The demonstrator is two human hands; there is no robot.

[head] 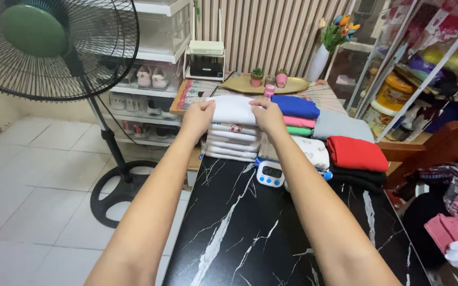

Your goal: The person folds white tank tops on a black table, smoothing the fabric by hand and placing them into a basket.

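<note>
**Setting a folded white garment on the stack**

Both arms reach across the black marble table point(271, 233). The left hand point(197, 117) and right hand point(267, 116) each grip an edge of a folded white garment point(232, 108), fingers curled over it, resting on top of a white stack point(232, 142) at the table's far end. Beside it lie a coloured pile point(296, 116), a red fold point(356, 152) and a timer point(270, 173). To do this well, I'd keep both sides level, square the edges with the layers beneath, and press flat so the stack does not lean.
</note>
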